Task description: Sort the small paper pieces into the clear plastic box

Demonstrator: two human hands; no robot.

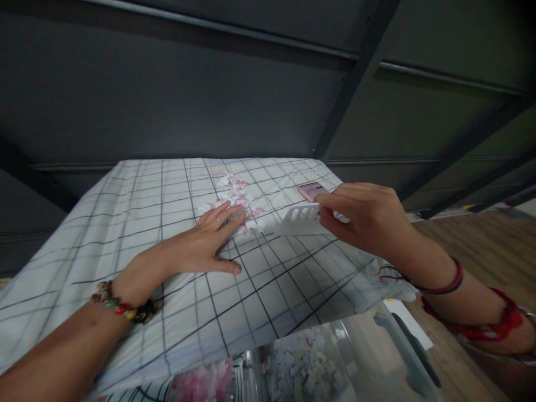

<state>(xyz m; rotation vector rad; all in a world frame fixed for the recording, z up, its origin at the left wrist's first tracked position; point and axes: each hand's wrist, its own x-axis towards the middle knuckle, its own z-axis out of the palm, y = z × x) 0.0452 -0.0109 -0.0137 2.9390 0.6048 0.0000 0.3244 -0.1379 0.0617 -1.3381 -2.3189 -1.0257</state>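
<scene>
1. At the centre of the frame, the person's left hand lies palm down on a white cloth with a black grid, fingers stretched out and slightly apart, a ring on one of them. The fingertips touch the near edge of a heap of white and pink paper scraps.

2. Right of centre, the right hand pinches a white plastic comb-like scraper by its right end, thumb and fingers closed on it. The tool's toothed part points left, toward the scraps, and its lower edge sits on or just above the cloth; which one cannot be told.

3. The scraps lie in a loose pile just above the middle of the frame, between the left fingertips and the far edge of the cloth.

4. A pink phone rests on the cloth just beyond the right hand's knuckles.

5. A beaded bracelet circles the left wrist at lower left; red cords wrap the right wrist at lower right.

6. Along the bottom edge, clear plastic containers hold more white and pink scraps. A dark metal frame fills the upper half.
</scene>
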